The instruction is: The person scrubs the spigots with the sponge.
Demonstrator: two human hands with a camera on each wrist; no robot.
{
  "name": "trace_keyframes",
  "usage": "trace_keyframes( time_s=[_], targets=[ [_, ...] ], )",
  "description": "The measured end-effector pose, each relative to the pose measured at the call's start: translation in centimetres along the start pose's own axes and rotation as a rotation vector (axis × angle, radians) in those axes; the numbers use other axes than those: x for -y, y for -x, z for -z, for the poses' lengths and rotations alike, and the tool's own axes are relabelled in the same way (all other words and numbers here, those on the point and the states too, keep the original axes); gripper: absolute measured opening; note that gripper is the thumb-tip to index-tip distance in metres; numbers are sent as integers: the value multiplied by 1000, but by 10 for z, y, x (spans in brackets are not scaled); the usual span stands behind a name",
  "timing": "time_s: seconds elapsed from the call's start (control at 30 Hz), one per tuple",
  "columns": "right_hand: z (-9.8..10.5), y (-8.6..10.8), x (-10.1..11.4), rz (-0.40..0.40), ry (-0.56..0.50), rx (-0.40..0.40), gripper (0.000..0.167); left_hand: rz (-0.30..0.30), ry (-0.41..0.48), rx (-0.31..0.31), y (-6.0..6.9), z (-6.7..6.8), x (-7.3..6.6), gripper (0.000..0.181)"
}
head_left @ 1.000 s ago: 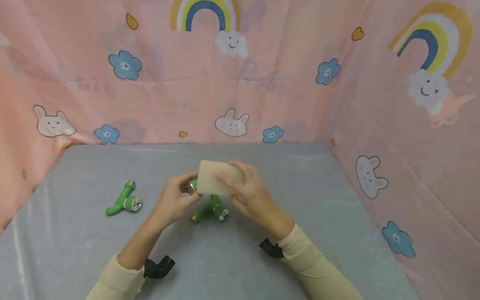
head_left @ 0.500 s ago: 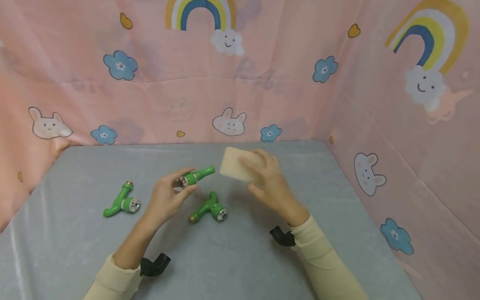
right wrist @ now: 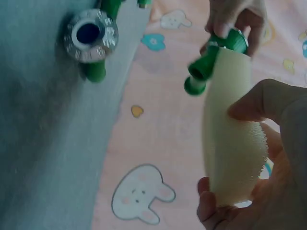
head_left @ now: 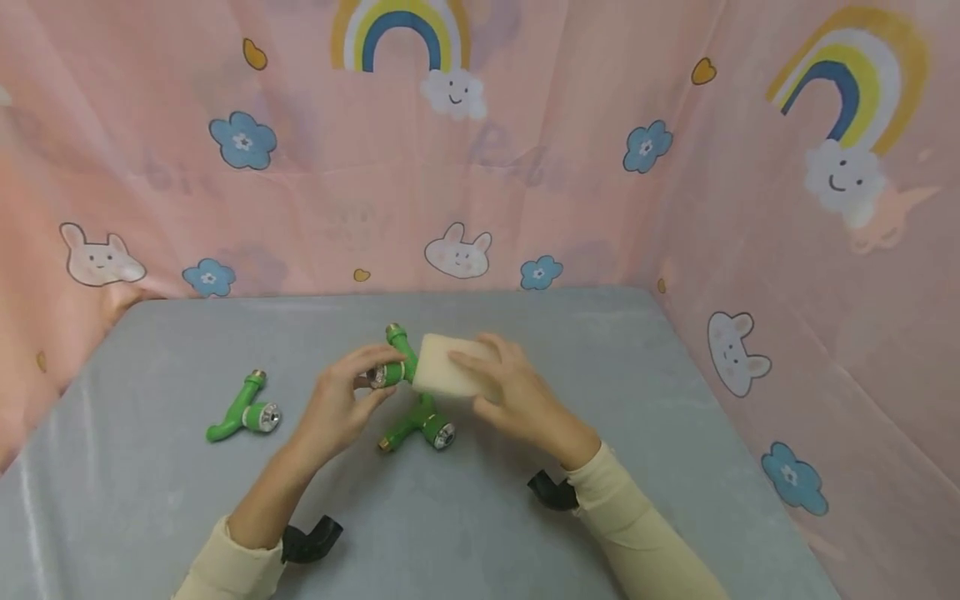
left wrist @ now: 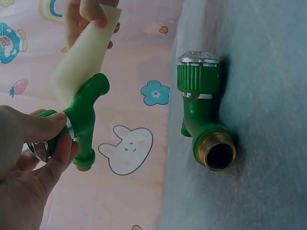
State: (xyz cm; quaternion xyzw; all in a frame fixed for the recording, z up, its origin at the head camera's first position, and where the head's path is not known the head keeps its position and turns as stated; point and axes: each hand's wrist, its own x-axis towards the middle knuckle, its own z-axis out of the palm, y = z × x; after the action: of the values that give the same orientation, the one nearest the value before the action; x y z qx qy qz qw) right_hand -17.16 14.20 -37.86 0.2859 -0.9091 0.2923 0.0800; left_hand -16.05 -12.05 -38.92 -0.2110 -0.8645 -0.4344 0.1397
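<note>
My left hand [head_left: 335,408] pinches a green faucet [left wrist: 84,117] by its ribbed knob, holding it up off the table. The brass threaded end of that faucet points away in the head view, and its spout shows in the left wrist view. A cream sponge [head_left: 446,367] is gripped along its sides by my right hand [head_left: 528,404], the thumb pressing one face. One end of the sponge lies against the body of the held faucet. Below both hands, a second green faucet [head_left: 416,423] with a silver-capped knob rests on the table.
A third green faucet [head_left: 243,410] lies farther left on the grey cloth-covered table [head_left: 150,517]. Behind and to the right hang pink printed curtains [head_left: 540,183]. Black curved pieces [head_left: 311,542] stick out at both wrists.
The sponge moves off the faucet to the right, then comes back against it. In my left hand the faucet has turned, so its brass end now shows beyond the fingers.
</note>
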Motion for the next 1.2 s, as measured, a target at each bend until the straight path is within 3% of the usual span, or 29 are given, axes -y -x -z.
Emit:
trace_keyframes(
  time_s=[0.13,0.27,0.47,0.6,0.77,0.87,1.07,1.2],
  targets=[
    [11,2,-10,-75,-20,39,62,3,8,-2,1,1,3,50],
    [16,1,-15,-60,-76,4,64,9,76,29,0,2,5,47],
    [-2,-2,-8,68,-253,-3,64,68,340,122,2,1,7,44],
    [-11,-2,-5,78,-252,-17,63,100,462,88,3,-1,8,43],
    [-10,-4,-8,44,-243,-11,64,121,484,-11,-1,0,11,49],
    [-6,-5,-12,4,-209,7,65,141,504,-37,-2,4,12,51],
    [6,-4,-17,-43,-156,-33,65,123,524,-13,-2,8,14,54],
    [10,-3,-14,23,-131,-88,64,102,500,50,-1,5,13,55]
  ],
)
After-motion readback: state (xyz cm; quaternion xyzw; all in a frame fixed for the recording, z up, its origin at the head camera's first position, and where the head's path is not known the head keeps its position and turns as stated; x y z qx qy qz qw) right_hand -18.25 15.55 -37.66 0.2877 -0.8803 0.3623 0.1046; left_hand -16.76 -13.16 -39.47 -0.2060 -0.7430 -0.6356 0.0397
